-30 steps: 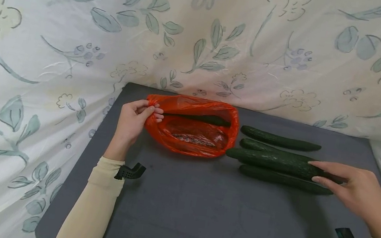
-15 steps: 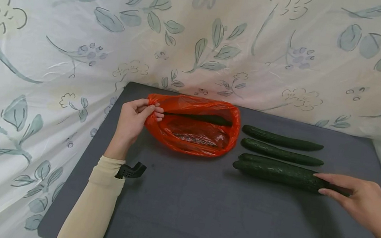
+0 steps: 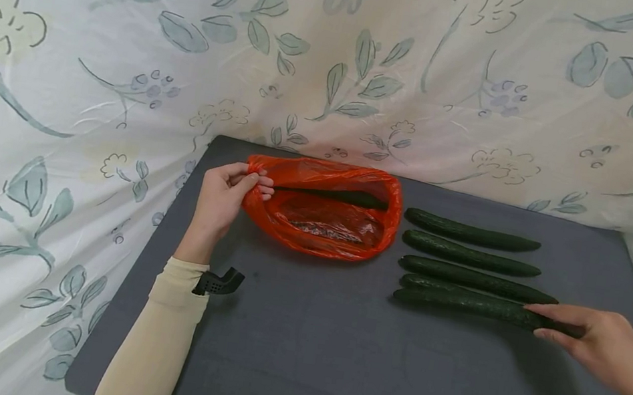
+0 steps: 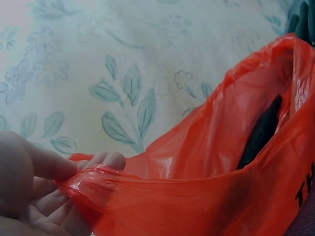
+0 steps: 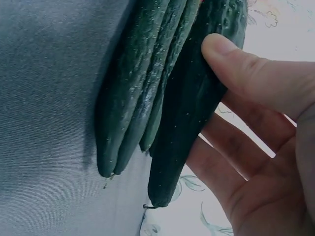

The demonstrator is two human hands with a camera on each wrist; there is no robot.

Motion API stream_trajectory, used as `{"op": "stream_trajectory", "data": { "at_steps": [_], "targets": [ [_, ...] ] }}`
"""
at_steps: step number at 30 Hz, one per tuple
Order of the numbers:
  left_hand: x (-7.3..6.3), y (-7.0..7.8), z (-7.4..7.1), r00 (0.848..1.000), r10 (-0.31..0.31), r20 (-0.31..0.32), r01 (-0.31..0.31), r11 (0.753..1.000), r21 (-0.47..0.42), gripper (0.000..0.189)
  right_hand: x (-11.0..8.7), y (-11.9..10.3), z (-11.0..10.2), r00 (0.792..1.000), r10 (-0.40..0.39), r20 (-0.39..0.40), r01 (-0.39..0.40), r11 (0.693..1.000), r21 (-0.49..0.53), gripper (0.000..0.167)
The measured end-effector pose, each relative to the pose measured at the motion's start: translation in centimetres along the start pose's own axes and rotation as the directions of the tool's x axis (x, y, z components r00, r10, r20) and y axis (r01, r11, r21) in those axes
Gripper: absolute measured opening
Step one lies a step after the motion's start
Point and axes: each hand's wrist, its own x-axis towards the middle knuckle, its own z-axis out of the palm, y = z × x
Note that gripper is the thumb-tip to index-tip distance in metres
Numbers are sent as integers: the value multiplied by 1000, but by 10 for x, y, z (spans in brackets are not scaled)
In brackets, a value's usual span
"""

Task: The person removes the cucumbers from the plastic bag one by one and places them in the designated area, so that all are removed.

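Observation:
My left hand (image 3: 226, 202) pinches the gathered left end of a red plastic bag (image 3: 310, 244), thumb over the film. The bag's mouth gapes upward, and a dark green cucumber (image 3: 353, 197) lies inside along the far wall. In the left wrist view that cucumber (image 4: 261, 132) shows partly behind the bag's rim. To the right, my right hand (image 3: 605, 346) grips another cucumber (image 3: 459, 304) near its right end, thumb on one side and fingers on the other. This one overlaps the nearest cucumber (image 3: 417, 280) of the row on the table.
Behind the held one, more cucumbers (image 3: 472, 231) lie side by side on the dark grey table (image 3: 296, 343), just right of the bag. A floral cloth (image 3: 331, 91) hangs along the table's back and left edges.
My right hand has moved toward the near right with its cucumber, from over the middle of the row to its near side, uncovering cucumbers behind. The left hand keeps its hold on the bag.

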Motion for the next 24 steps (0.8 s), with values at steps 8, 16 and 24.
{"op": "stream_trajectory", "data": {
  "at_steps": [8, 16, 24],
  "targets": [
    [0, 1, 0, 1000, -6, -3, 6, 1000, 5, 28, -5, 6, 8, 995, 47, 84, -49, 999, 21, 43],
    [-2, 2, -1, 1000, -11, -8, 11, 1000, -6, 29, -7, 10, 18, 985, 77, 157, -77, 997, -6, 44],
    [-2, 1, 0, 1000, -14, -9, 14, 1000, 5, 29, -5, 10, 26, 948, 192, 256, -187, 981, -43, 42]
  ]
}}
